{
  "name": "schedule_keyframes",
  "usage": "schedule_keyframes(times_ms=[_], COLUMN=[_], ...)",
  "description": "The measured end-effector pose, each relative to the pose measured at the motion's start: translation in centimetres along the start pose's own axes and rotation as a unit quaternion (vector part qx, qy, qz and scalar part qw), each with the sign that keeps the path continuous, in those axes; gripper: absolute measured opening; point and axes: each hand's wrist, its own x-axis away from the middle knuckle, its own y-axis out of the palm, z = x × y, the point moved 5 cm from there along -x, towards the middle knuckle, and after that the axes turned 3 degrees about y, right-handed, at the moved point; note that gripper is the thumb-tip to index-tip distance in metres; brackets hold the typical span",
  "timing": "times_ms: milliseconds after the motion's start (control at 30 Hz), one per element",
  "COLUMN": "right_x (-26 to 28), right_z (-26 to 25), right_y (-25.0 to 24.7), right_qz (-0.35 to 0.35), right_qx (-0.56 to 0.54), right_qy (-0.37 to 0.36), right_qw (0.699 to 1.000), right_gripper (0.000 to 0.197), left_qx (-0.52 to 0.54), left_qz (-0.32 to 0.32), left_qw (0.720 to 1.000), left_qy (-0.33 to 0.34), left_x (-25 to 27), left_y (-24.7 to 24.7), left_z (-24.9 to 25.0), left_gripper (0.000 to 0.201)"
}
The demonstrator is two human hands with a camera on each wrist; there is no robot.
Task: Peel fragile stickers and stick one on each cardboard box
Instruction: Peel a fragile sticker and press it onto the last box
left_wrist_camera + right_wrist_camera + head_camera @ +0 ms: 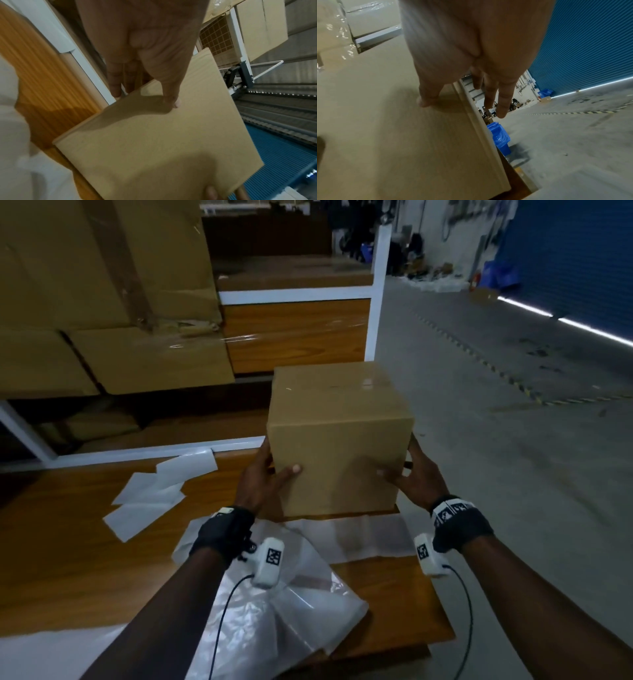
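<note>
Your cardboard box (339,436) sits at twelve o'clock from you, at the far right end of the wooden counter (68,559), roughly cubic so no axis runs long; its taped top faces up and its near face, bare of any sticker, looks straight back at you. Both grips bracket its lower corners: your left hand (263,474) at about nine o'clock of the box, your right hand (414,477) at three, each with the thumb pressed flat on the near face and the fingers reaching along the side, so both clasp the box and neither is nearer. White backing sheets (154,494) lie at ten o'clock on the counter, with clear plastic wrap (274,611) at six; I judge the left hand the closer one to them. The head view alone shows the top and these sheets; whether any sticker is left there I cannot tell. The left wrist view shows the thumb (169,94) touching cardboard, and the right wrist view shows fingers (496,100) straight past the box edge.
</note>
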Motion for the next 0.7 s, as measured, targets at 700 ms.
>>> schedule_keyframes(times_ms=[700], right_x=[11.2], right_z=[-21.9], right_y=[9.7], right_qz=[0.036], right_qx=[-0.119], right_qy=[-0.147], right_qw=[0.981], right_gripper=[0.094], left_qx=[0.028], left_qz=[0.085], left_qw=[0.985], left_qy=[0.148], left_x=[9.8], left_y=[-23.9], left_z=[2.5], left_gripper=[0.076])
